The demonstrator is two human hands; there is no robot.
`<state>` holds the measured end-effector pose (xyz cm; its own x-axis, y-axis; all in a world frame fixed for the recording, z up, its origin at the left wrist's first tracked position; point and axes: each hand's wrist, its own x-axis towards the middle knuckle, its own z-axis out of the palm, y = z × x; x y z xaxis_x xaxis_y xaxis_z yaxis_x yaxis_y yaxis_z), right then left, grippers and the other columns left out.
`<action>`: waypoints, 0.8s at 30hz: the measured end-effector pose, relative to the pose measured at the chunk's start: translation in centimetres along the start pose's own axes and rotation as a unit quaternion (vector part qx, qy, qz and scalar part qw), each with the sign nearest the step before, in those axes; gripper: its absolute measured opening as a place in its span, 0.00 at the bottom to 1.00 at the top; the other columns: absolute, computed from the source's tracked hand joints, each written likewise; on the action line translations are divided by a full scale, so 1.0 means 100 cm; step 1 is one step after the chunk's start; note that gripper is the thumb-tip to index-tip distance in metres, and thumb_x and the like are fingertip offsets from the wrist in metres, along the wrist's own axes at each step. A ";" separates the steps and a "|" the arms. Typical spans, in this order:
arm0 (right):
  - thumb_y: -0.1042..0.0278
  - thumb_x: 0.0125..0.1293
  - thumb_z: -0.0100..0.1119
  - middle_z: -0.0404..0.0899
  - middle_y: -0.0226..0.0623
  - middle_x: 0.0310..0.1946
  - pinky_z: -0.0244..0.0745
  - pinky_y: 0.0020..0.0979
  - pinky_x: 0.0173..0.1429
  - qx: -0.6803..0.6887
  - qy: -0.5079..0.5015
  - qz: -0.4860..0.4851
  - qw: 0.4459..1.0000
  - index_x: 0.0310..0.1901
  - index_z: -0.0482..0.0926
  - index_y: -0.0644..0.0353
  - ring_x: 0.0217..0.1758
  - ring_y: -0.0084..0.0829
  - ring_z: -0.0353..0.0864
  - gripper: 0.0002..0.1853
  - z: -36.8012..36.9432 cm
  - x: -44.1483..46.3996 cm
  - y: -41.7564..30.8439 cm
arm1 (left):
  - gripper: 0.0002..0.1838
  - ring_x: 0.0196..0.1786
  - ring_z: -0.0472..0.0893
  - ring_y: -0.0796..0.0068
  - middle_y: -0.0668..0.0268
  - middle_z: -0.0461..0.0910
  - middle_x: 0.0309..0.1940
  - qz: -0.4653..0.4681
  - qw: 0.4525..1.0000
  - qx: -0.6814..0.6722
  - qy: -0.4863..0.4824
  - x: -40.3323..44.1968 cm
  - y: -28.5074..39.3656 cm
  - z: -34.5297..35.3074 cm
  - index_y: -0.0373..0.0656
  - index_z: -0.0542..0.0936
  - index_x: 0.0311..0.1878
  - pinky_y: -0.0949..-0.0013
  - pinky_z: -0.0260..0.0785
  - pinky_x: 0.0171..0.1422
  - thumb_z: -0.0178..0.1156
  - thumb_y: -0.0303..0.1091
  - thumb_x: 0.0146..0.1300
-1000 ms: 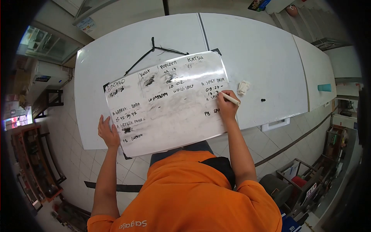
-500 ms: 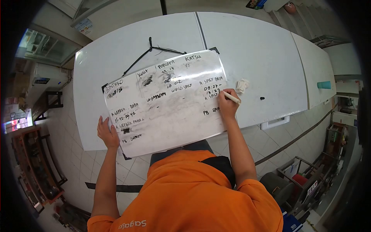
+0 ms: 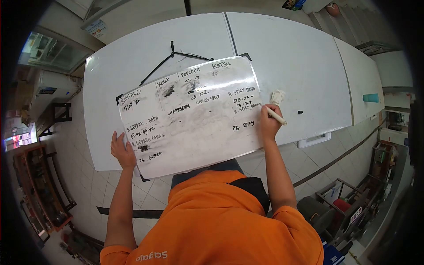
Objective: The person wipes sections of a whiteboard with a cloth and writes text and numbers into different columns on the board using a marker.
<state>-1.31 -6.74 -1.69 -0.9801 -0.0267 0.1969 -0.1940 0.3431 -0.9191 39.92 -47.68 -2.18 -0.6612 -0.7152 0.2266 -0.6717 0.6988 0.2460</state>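
A whiteboard (image 3: pixel 198 137) with black handwriting lies tilted on the white table (image 3: pixel 291 57), its lower edge toward my body. My right hand (image 3: pixel 270 123) is closed round a white marker (image 3: pixel 277 115) at the board's right edge, beside the "A. SPICY" line. My left hand (image 3: pixel 123 150) rests with its fingers apart against the board's left edge and holds nothing. A black cord (image 3: pixel 159 69) is tied to the board's top side.
Crumpled tissue (image 3: pixel 277 97) and a small black cap (image 3: pixel 300 112) lie right of the board. A teal cup (image 3: pixel 370 97) is at the far right. A white handle (image 3: pixel 314 141) juts from the table's front edge. Stairs (image 3: pixel 349 24) rise at the back right.
My right hand has moved right with the marker, off the lettering to the board's edge. More letters show on the "A. SPICY" line. My left hand has barely moved.
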 end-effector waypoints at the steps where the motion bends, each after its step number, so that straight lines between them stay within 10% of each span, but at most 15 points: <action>1: 0.71 0.69 0.72 0.86 0.32 0.30 0.77 0.27 0.36 -0.014 -0.026 -0.009 1.000 0.41 0.86 0.65 0.30 0.21 0.81 0.06 -0.005 -0.004 0.000 | 0.26 0.81 0.65 0.44 0.49 0.65 0.83 0.001 1.000 0.001 0.000 0.000 0.000 0.000 0.43 0.76 0.74 0.37 0.48 0.83 0.56 0.33 0.73; 8: 0.75 0.67 0.71 0.88 0.38 0.32 0.80 0.28 0.38 -0.020 -0.176 -0.065 0.982 0.44 0.87 0.65 0.30 0.25 0.84 0.06 -0.007 -0.049 -0.016 | 0.27 0.83 0.63 0.48 0.54 0.64 0.84 -0.007 1.000 -0.013 -0.002 0.000 -0.005 0.003 0.46 0.76 0.74 0.38 0.47 0.84 0.58 0.33 0.72; 24: 0.74 0.65 0.75 0.87 0.35 0.26 0.77 0.25 0.31 -0.015 -0.148 -0.072 0.986 0.41 0.87 0.66 0.24 0.19 0.81 0.07 0.003 -0.050 -0.013 | 0.27 0.82 0.64 0.45 0.52 0.65 0.83 -0.008 1.000 0.002 0.001 0.001 -0.002 0.003 0.44 0.76 0.74 0.37 0.48 0.83 0.56 0.34 0.72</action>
<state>3.79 -7.29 -1.57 -0.9128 -0.3493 0.2116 -0.3347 0.3429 -0.8777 39.95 -47.90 -2.50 -0.6503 -0.7260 0.2237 -0.6830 0.6877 0.2461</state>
